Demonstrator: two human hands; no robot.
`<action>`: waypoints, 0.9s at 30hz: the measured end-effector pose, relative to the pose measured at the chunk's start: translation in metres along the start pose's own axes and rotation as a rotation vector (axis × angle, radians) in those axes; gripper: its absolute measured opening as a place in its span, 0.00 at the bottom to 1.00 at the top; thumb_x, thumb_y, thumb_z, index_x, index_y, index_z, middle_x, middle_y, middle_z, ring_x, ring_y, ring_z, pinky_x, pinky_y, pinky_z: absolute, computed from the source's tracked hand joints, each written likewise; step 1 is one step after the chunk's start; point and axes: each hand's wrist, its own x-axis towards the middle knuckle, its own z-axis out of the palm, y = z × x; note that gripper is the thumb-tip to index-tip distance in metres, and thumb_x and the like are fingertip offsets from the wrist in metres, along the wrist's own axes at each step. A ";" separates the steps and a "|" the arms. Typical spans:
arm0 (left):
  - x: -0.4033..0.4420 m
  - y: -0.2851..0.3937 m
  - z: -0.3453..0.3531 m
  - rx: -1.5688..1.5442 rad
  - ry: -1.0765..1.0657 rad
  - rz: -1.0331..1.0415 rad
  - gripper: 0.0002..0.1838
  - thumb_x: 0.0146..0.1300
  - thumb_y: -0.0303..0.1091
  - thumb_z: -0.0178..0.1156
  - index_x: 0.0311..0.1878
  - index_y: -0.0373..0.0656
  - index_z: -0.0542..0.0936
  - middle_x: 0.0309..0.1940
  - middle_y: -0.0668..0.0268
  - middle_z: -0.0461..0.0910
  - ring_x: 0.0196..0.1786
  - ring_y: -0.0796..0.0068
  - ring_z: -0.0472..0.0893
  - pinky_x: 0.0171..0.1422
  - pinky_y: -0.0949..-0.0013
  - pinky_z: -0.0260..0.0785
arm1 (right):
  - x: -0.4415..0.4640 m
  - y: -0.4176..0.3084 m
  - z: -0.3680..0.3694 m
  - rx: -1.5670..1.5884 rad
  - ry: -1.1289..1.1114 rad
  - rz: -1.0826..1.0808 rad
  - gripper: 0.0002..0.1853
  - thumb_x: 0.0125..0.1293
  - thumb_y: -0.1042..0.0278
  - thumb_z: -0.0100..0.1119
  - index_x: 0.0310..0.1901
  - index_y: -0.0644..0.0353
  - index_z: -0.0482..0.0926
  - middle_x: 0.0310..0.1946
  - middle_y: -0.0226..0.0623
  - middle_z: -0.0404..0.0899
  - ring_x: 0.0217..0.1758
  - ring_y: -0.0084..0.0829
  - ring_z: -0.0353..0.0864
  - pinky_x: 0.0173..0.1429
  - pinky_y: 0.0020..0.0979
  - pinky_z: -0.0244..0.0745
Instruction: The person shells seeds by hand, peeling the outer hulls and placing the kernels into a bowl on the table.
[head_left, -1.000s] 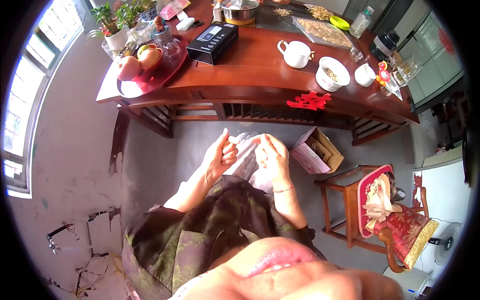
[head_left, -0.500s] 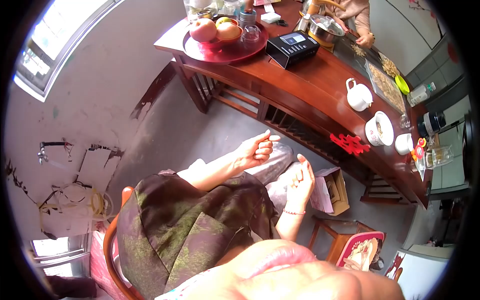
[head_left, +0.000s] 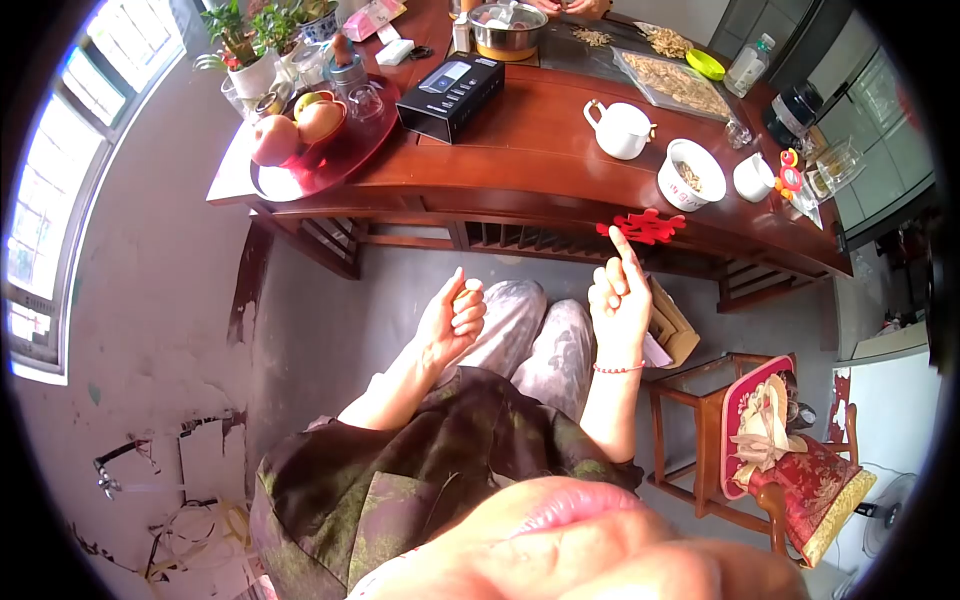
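My left hand (head_left: 453,318) is raised over my lap, its fingers curled into a loose fist and the thumb pointing up. I see nothing held in it. My right hand (head_left: 622,293) is lifted in front of the table's near edge, index finger stretched upward and the other fingers bent. No object shows in it. A beaded bracelet (head_left: 618,369) circles that wrist. Just beyond the fingertip, a red paper cutout (head_left: 648,227) hangs at the table edge. Below both hands are my knees in patterned grey trousers (head_left: 505,325).
The wooden table (head_left: 540,110) carries a black box (head_left: 452,97), a fruit bowl on a red tray (head_left: 365,160), a white teapot (head_left: 622,131), a white tub (head_left: 690,178) and a tray of pieces (head_left: 675,84). Another person's hands (head_left: 570,6) are across it. A chair (head_left: 715,440) stands right.
My view has turned, so the table now lies straighter ahead. My left hand has closed from extended fingers into a fist. My right hand has risen, with its index finger straightened.
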 end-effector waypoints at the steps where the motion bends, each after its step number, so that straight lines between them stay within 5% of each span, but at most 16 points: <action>1: 0.001 0.002 -0.002 0.003 0.000 0.015 0.21 0.73 0.49 0.46 0.34 0.39 0.75 0.15 0.77 0.54 0.15 0.85 0.52 0.15 0.80 0.44 | 0.003 -0.001 0.004 -0.003 -0.001 -0.001 0.20 0.73 0.61 0.45 0.61 0.62 0.69 0.18 0.22 0.55 0.16 0.14 0.53 0.16 0.16 0.48; 13: 0.004 0.013 -0.005 -0.011 0.066 0.069 0.22 0.72 0.48 0.48 0.30 0.41 0.76 0.15 0.77 0.55 0.15 0.85 0.53 0.15 0.80 0.45 | 0.036 0.028 -0.003 0.055 -0.028 0.154 0.19 0.75 0.61 0.42 0.61 0.61 0.70 0.17 0.21 0.55 0.15 0.15 0.53 0.16 0.17 0.48; 27: 0.011 0.012 0.002 0.016 0.072 0.058 0.21 0.72 0.48 0.48 0.30 0.41 0.76 0.15 0.76 0.56 0.15 0.85 0.53 0.15 0.80 0.45 | 0.039 0.010 -0.026 0.094 0.034 0.068 0.20 0.74 0.63 0.41 0.63 0.60 0.67 0.18 0.23 0.56 0.16 0.16 0.54 0.17 0.17 0.50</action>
